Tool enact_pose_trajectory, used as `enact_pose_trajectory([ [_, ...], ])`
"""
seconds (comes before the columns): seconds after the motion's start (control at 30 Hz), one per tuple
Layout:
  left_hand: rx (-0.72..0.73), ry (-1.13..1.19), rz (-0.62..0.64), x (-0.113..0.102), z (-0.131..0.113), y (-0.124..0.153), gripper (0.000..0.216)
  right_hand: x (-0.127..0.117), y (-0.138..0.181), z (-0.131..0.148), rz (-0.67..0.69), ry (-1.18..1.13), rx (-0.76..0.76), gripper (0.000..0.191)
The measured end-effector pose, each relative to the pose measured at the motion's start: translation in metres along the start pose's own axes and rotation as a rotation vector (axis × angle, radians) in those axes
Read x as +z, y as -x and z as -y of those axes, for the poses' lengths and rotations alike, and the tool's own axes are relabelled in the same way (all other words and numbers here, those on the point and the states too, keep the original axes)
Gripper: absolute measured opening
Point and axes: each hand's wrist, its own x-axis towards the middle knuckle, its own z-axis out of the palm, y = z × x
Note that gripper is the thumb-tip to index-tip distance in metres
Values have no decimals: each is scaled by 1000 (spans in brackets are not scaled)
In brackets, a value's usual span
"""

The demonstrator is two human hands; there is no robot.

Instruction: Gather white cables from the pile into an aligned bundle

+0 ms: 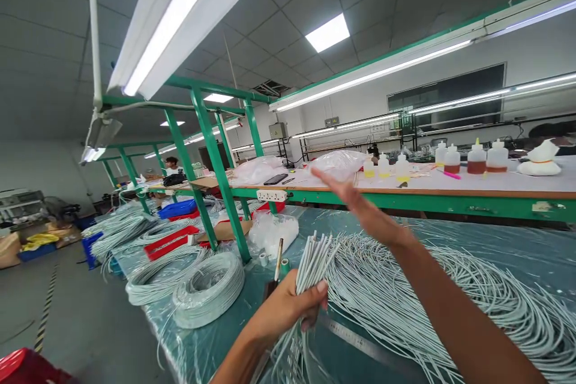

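1. Wires first: our left hand (288, 306) is clamped around a bundle of pale grey wires (312, 261), thumb pressed across the front, cut ends fanning up above the fist.
2. Our right hand (360, 204) is up and away, fingers spread and flat, gripping nothing, well above and beyond the bundle.
3. To do this well, we judge the ends want to be level before anything else, so we'd keep the left fist snug low on the bundle and let the free hand tap or comb the tips even.
4. Loose tails hang below the left fist and spill toward us; we'd watch they don't snag.
5. Just right of the grip lies the big heap of loose wires (450, 300) on the bench, close under our right forearm.
6. Left of the grip sits a wound coil (207, 289), near but apart; a steel ruler (360, 342) lies just below the fist.
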Motion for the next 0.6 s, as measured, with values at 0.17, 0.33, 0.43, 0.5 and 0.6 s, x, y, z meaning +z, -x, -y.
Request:
enact_pose_trajectory([
  [0.17, -92, -40, -24, 7, -9, 11, 42, 24, -3, -3, 148, -146, -24, 48],
  [0.33, -69, 39, -86, 4, -12, 16, 41, 24, 7, -3, 180, -263, -39, 56],
  [0.43, -21, 70, -112, 4, -9, 14, 41, 35, 14, -4, -113, -263, 6, 55],
  [0.5, 8, 20, -102, 4, -5, 12, 37, 52, 17, -6, -249, -295, 104, 49],
  [0.6, 1, -137, -86, 2, 7, 6, 19, 79, 16, -12, -109, -267, 188, 45],
])
